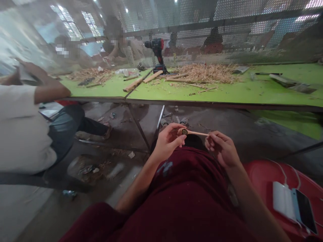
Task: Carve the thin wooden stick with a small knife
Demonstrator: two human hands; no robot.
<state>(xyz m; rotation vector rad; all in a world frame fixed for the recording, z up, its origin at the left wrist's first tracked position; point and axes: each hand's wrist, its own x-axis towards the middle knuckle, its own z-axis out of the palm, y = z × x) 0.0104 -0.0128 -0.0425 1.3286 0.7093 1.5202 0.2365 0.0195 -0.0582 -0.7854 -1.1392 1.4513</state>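
Left grip [169, 143] has thumb and fingers around the bowl end of a wooden spoon [198, 133]; dark round patch visible in the bowl. Right grip [223, 148] pinching the tip of the thin handle between thumb and fingers. Spoon about level, on the wearer's side of the cordless drill [156, 55] and lower, off the tabletop [227, 94], above the wearer's dark red shirt [191, 188]. Drill stands upright on the green tabletop, chuck pointing left. Flat wooden piece [152, 76] just in front of the drill; longer wooden piece [133, 85] front-left of it, near the tabletop edge. Clear plastic bottle [129, 72] left of drill, lying down. Smaller pile of shavings [85, 74] further left of drill. Big shavings heap [214, 73] right of drill, thin sticks along its front. Black rod [268, 73] well right of drill. Mesh screen [186, 28] behind drill, blurry people beyond. Co-worker in a pale shirt [22, 131] sits far left of drill, elbow at the tabletop edge, hands blurred. Red stool [259, 174] right of drill and much nearer the wearer, carrying a phone [304, 210] and a white flat device [283, 201] side by side, white cables attached
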